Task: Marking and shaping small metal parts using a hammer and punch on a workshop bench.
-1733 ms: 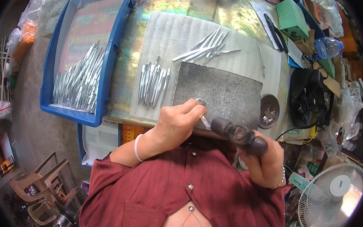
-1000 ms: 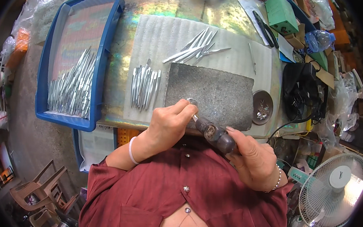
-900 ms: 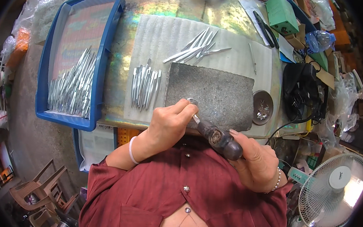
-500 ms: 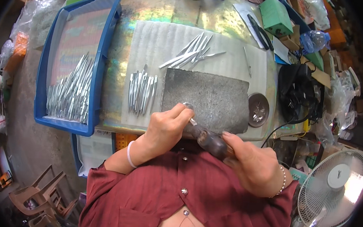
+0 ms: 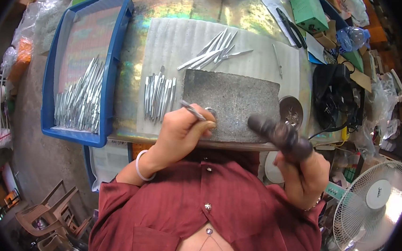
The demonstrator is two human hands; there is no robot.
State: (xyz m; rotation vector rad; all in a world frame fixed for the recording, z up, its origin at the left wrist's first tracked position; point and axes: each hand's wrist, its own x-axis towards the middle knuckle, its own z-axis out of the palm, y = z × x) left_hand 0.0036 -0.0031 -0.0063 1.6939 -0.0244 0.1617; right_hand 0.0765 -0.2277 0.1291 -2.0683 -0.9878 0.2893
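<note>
My left hand (image 5: 184,130) is closed at the near left corner of a dark stone slab (image 5: 231,97). A slim grey metal rod (image 5: 192,109) sticks out from between its fingers; the rest of it is hidden by the fingers. To the right, my right hand (image 5: 303,173) wraps round a dark hammer (image 5: 280,135), smeared by motion and raised over the slab's near right corner. Beyond the slab lies a loose pile of slim silvery metal tools (image 5: 214,51), some with flattened ends. A neat row of similar tools (image 5: 159,97) lies left of the slab.
A blue tray (image 5: 116,67) with many metal pieces (image 5: 82,99) stands at the left. White foam sheeting (image 5: 165,33) lies under the slab. Right of it are a small round dish (image 5: 291,111), pliers (image 5: 290,27), a black bag-like thing (image 5: 331,93) and a fan (image 5: 377,200).
The hammer has swung right, away from my left hand, and my right hand has moved right with it. My left hand has turned, and the grey rod now shows above its fingers.
</note>
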